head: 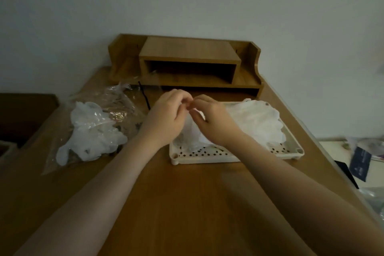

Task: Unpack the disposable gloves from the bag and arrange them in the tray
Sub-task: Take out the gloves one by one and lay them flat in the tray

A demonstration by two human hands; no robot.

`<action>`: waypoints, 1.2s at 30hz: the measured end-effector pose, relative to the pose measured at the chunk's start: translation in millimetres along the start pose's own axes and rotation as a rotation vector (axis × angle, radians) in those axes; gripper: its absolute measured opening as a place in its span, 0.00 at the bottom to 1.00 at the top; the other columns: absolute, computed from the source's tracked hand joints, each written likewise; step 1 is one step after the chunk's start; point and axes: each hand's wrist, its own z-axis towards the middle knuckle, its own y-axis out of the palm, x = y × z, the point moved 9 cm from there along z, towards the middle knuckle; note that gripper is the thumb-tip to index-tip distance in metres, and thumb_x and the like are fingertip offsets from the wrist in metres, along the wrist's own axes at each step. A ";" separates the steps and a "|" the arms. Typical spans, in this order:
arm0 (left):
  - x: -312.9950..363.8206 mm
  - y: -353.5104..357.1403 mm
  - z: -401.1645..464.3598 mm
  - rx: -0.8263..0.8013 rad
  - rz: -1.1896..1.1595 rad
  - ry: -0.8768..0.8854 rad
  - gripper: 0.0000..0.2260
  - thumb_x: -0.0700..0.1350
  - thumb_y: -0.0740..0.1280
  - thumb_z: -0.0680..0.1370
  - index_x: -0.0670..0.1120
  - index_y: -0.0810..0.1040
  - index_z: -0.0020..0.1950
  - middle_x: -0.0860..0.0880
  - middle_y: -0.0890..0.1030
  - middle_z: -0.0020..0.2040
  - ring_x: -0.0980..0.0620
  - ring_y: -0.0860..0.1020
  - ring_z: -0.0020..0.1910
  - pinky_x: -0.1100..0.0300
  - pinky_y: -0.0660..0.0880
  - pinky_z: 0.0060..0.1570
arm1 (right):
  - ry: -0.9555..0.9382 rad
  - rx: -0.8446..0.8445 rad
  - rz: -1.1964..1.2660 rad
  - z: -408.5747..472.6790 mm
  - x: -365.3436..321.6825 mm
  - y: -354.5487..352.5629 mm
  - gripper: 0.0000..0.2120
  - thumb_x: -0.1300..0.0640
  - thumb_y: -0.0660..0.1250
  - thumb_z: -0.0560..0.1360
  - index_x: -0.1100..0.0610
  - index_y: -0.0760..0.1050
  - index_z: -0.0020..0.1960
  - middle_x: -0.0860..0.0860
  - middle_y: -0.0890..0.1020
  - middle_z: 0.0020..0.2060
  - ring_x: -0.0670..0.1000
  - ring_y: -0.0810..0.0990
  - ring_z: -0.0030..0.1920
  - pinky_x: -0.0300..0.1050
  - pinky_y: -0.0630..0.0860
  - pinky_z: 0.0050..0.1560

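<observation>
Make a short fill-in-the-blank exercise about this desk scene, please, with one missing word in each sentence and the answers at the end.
1. The left hand and right hand together pinch a thin white ____.
2. The white tray has a floor full of small ____.
3. The clear bag of gloves lies to the ____ of the tray.
4. The wooden shelf stands against the ____.

Answers: glove; holes; left; wall

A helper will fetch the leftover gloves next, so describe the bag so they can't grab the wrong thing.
Start at the wooden desk with the shelf unit at its back. Left of the white perforated tray, beside the left hand, lies the clear plastic bag. It is crinkled and see-through, with gloves spilling from it, unlike the rigid tray's neater pile.
</observation>
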 end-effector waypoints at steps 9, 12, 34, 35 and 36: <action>-132.1 -77.2 -8.9 0.175 0.123 -0.497 0.18 0.49 0.56 0.81 0.45 0.66 0.71 0.46 0.64 0.72 0.45 0.62 0.71 0.45 0.63 0.68 | 0.526 -0.422 0.587 45.2 -12.7 118.5 0.23 0.70 0.61 0.76 0.60 0.66 0.70 0.58 0.77 0.61 0.52 0.82 0.50 0.44 0.81 0.48; -164.4 -48.2 -29.6 -0.059 0.026 -0.802 0.33 0.63 0.57 0.78 0.45 0.56 0.76 0.42 0.60 0.75 0.40 0.62 0.72 0.44 0.64 0.66 | 0.628 -0.640 0.735 42.2 -28.3 147.4 0.22 0.69 0.60 0.78 0.60 0.64 0.70 0.61 0.79 0.55 0.47 0.81 0.33 0.33 0.73 0.26; -135.9 -56.1 -18.3 0.311 -0.469 -0.500 0.15 0.44 0.52 0.83 0.43 0.73 0.41 0.49 0.78 0.41 0.56 0.76 0.42 0.66 0.70 0.43 | 0.210 -0.522 -0.283 105.7 -9.5 196.2 0.03 0.63 0.60 0.78 0.58 0.70 0.45 0.53 0.76 0.40 0.53 0.75 0.40 0.46 0.75 0.41; -138.2 -53.8 -18.9 0.308 -0.449 -0.513 0.15 0.44 0.52 0.83 0.42 0.74 0.43 0.50 0.78 0.41 0.58 0.76 0.42 0.68 0.69 0.42 | 0.219 -0.505 -0.287 104.7 -10.3 193.5 0.05 0.63 0.60 0.77 0.57 0.69 0.44 0.53 0.75 0.39 0.53 0.75 0.39 0.46 0.74 0.39; -140.4 -52.1 -19.5 0.310 -0.435 -0.521 0.14 0.44 0.52 0.83 0.42 0.74 0.45 0.51 0.78 0.42 0.59 0.75 0.43 0.69 0.68 0.40 | 0.221 -0.479 -0.272 102.6 -13.4 186.4 0.06 0.63 0.60 0.77 0.57 0.69 0.42 0.52 0.76 0.38 0.53 0.76 0.38 0.46 0.75 0.39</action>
